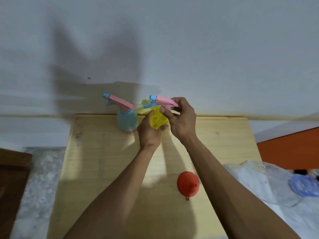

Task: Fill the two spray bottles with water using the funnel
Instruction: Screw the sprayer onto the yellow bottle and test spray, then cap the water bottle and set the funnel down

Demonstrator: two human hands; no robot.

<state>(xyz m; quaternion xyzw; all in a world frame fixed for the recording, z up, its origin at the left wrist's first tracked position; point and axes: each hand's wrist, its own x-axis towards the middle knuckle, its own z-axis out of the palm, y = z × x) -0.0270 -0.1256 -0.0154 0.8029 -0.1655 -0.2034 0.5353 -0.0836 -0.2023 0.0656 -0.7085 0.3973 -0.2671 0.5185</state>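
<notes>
A yellow spray bottle [158, 120] stands at the far middle of the wooden board, and my left hand [149, 132] is wrapped around its body. My right hand [181, 119] grips its pink spray head [164, 100], which has a blue nozzle and trigger. To the left stands a blue spray bottle [127, 121] with the same pink head, touched by neither hand. A red funnel [188, 184] lies on the board near my right forearm, wide side down.
The wooden board [96, 161] lies against a white wall. A large clear plastic water jug with a blue cap [300, 185] lies at the right. A dark wooden piece [12, 183] sits at the left, an orange surface [290, 149] at the right.
</notes>
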